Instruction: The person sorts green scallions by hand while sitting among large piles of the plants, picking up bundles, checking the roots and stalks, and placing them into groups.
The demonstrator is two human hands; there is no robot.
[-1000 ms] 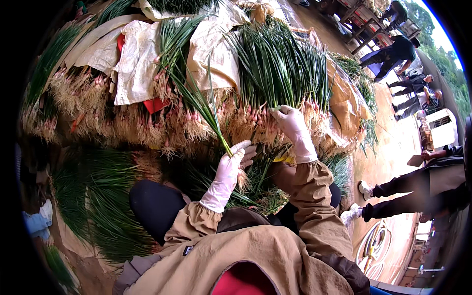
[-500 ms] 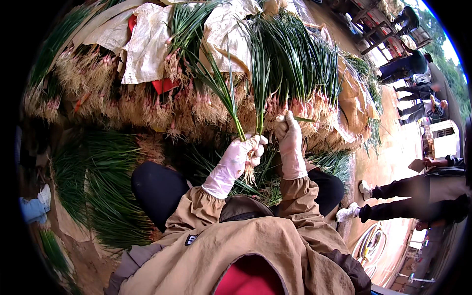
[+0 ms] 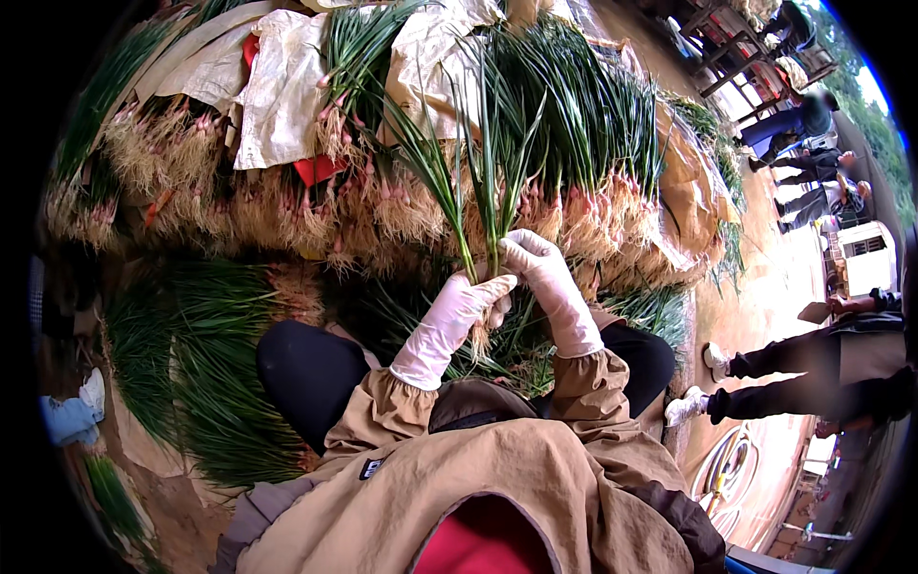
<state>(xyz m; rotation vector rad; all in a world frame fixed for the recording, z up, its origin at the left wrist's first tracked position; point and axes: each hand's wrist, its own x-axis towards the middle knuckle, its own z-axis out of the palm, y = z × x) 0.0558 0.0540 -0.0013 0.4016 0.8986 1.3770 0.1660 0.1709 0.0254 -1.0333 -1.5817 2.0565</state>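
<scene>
My left hand (image 3: pixel 461 318), in a white glove, is closed around the lower stems of a few green garlic plants (image 3: pixel 490 215). Their leaves fan upward, and pale roots hang below the fist. My right hand (image 3: pixel 543 279), gloved too, pinches at the stems just above the left one; its fingertips partly cover what they grip. Behind both hands stretches a long heap of green garlic (image 3: pixel 593 206), with pinkish bulbs and straw-coloured roots facing me. More loose green plants (image 3: pixel 382 306) lie between my knees, under the hands.
Whitish sacking (image 3: pixel 282 96) drapes over the heap. To my left, another pile of green plants (image 3: pixel 206 354) lies on the ground. A person (image 3: pixel 794 378) stands at the right near a coiled hose (image 3: pixel 725 474). Several people and a wooden-framed cart (image 3: pixel 732 48) are at the far right.
My right hand has moved left from beside the bunch onto its stems. The short green leaf piece it held no longer shows. The held plants' leaves have spread apart.
</scene>
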